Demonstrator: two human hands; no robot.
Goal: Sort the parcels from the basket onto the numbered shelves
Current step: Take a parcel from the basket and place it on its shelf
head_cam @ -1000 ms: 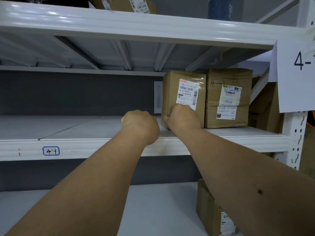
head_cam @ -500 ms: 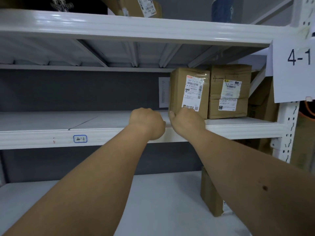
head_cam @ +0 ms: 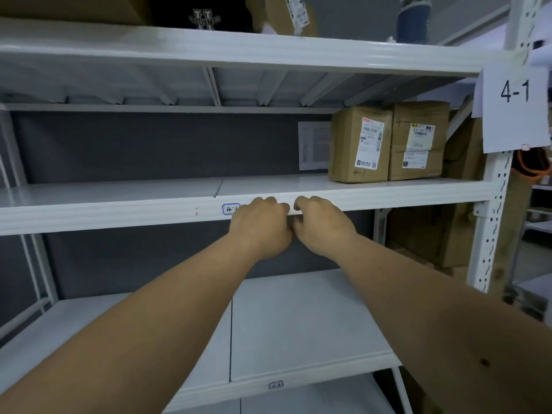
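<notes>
Here, two parcels (head_cam: 388,144) (side by side) — two empty hands (head_cam: 291,225).

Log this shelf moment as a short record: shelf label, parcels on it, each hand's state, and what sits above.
shelf sign: paper sign reads 4-1, fixed to the right post
middle shelf: white shelf, small 4-1 tag on its front edge
parcels: left parcel and right parcel stand upright side by side at the shelf's right end
left parcel mark: 4-1 handwritten near its bottom
left hand: left hand empty, fingers loosely curled, in front of the shelf edge
right hand: right hand empty, fingers loosely curled, clear of both parcels
top shelf: another box, partly cut off
</notes>
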